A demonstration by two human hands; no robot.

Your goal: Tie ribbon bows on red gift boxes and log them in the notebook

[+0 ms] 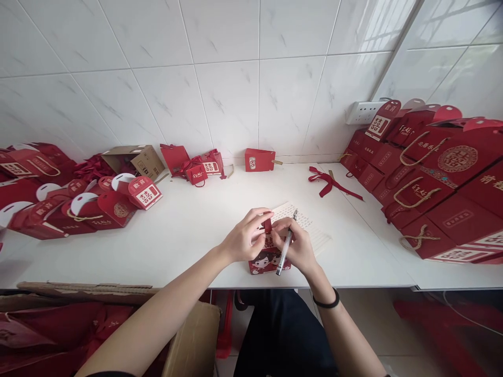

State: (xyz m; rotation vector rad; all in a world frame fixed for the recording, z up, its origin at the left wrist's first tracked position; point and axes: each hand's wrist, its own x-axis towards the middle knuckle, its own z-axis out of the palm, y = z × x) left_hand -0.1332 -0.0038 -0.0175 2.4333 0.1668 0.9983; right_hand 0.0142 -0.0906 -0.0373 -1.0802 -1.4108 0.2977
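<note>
A small red gift box (259, 265) with cartoon figures on its front stands upright near the table's front edge. Over its top, my left hand (244, 238) closes its fingers on a dark red ribbon (268, 225). My right hand (297, 243) holds a clear-barrelled pen (285, 250) slantwise against the palm, and its thumb and forefinger meet close to the ribbon. Whether those fingertips also grip the ribbon is hidden. Behind the box lies a sheet of handwritten paper (288, 209), partly covered by my hands.
Red gift boxes (102, 212) line the left, and a tall stack of them (444, 199) fills the right. Loose red ribbons (330, 182) and a red card (260, 160) lie toward the wall. Below the table edge at left is an open carton (196, 335).
</note>
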